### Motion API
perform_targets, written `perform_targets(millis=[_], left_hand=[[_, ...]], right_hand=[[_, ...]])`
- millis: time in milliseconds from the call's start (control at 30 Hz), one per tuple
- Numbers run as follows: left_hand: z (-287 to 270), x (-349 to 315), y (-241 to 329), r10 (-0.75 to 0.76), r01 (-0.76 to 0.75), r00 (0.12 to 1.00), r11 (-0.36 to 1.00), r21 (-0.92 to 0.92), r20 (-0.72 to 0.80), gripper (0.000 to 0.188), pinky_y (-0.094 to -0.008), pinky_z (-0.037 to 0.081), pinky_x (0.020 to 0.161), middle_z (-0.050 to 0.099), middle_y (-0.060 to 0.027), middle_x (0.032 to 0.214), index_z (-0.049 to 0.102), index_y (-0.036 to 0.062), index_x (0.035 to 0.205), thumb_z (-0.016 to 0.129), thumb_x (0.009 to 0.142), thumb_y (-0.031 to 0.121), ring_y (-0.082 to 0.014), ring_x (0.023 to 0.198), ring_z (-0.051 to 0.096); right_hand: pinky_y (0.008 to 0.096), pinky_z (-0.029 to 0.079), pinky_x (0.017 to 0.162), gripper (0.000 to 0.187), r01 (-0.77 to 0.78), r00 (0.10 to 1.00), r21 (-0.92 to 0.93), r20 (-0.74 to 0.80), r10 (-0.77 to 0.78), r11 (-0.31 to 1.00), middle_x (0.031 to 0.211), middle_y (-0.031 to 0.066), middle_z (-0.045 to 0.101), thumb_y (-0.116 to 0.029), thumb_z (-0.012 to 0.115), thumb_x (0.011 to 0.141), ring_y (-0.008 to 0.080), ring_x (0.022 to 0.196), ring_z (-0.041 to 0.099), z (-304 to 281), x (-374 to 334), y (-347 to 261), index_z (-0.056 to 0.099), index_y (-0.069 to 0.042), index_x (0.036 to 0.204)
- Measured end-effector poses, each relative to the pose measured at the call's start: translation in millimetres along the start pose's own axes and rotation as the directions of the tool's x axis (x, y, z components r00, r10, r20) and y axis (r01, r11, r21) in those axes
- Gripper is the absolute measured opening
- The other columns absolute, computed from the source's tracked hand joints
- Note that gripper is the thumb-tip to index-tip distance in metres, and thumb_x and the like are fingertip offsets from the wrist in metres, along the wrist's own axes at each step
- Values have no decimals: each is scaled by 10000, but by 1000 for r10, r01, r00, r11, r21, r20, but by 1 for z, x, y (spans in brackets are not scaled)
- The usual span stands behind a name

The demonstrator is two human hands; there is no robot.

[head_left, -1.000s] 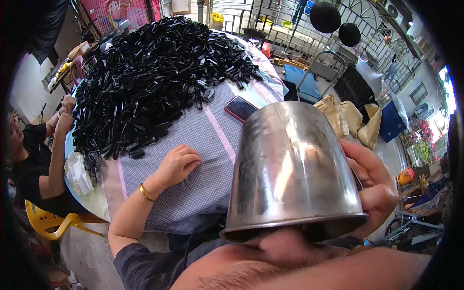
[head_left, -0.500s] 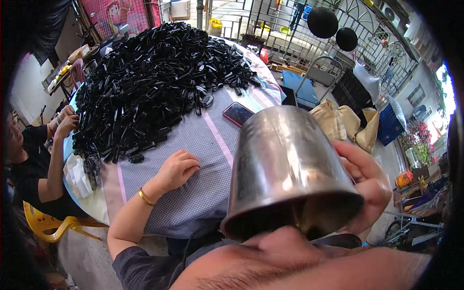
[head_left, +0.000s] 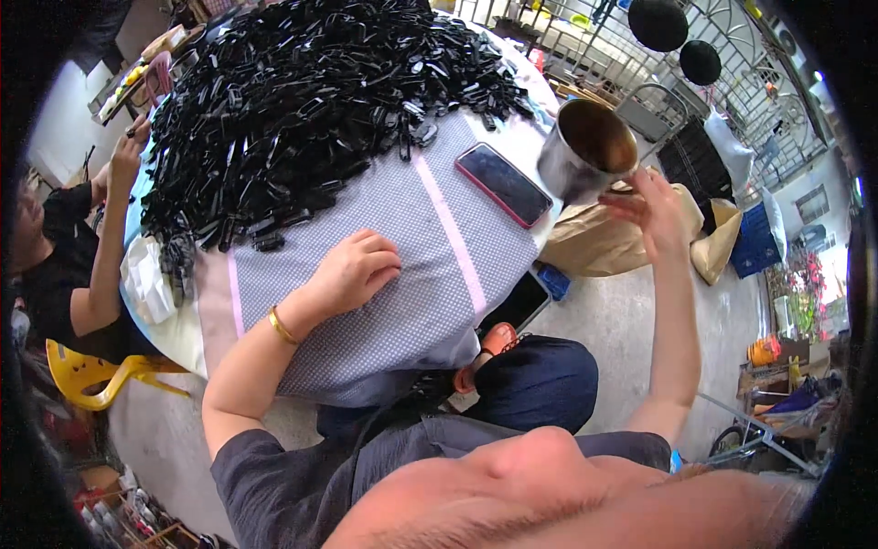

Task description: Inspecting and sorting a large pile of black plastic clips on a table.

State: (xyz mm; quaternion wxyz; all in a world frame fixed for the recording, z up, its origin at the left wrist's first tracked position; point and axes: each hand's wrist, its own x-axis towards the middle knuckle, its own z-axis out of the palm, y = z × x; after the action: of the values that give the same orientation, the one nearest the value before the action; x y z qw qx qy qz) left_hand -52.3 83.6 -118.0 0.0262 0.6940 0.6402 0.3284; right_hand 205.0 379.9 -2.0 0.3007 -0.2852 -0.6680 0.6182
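At the right edge of the table, my right hand (head_left: pixel 651 215) grips a shiny metal cup (head_left: pixel 560 169), its fingers round the near right side. The cup tilts a little, and its brownish inside shows through the open mouth. My left hand (head_left: pixel 355 272) lies on the dotted grey tablecloth (head_left: pixel 366 334) with loosely curled fingers, and nothing shows in it. A phone (head_left: pixel 504 186) in a red case lies face up between that hand and the cup. Beyond, small glossy black plastic pieces (head_left: pixel 302 119) are heaped high across the table.
Across the left side sits another person (head_left: pixel 73 265), hands raised by the heap. White tissue (head_left: pixel 149 279) lies at the left table edge, above a yellow chair (head_left: pixel 110 380). Brown paper sacks (head_left: pixel 594 242) stand on the floor at right, with a blue crate (head_left: pixel 761 240) farther off.
The cup has gone from close in front of me, tipped toward my mouth, out to the table's right edge in my right hand. My left hand stays resting on the cloth.
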Motion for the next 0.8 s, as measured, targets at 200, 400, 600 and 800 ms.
perform_targets(millis=[200,400,600,800], left_hand=[[2,-10,-4,-32,32,999,999,-19,26,96,-364,453,809,599,-70,904,630,43,813,658,731,85,-254,891,549],[5,-8,-9,-25,25,999,1000,4,30,89,-373,449,815,597,-83,928,628,46,815,649,743,95,-282,910,539],[2,-10,-22,35,-35,999,999,-5,8,98,-354,453,800,597,-78,909,635,32,837,637,759,92,-273,887,541],[16,-12,-27,65,-64,998,997,53,-27,101,-338,455,802,603,-65,927,643,42,849,643,769,105,-247,900,545]], right_hand=[[337,547,593,364,-97,975,127,-186,120,987,950,131,602,-308,609,852,263,723,648,-4,101,79,554,25,987],[365,547,597,353,-61,989,306,-113,100,950,918,97,592,-313,624,833,288,689,633,-16,189,156,588,-3,998],[301,518,514,512,-124,933,-48,-346,100,991,889,94,610,-432,656,797,224,692,658,26,154,123,519,-9,1050],[218,370,558,236,150,976,-137,-140,-169,979,727,48,618,-252,565,867,100,586,529,26,-23,120,625,-26,836]])
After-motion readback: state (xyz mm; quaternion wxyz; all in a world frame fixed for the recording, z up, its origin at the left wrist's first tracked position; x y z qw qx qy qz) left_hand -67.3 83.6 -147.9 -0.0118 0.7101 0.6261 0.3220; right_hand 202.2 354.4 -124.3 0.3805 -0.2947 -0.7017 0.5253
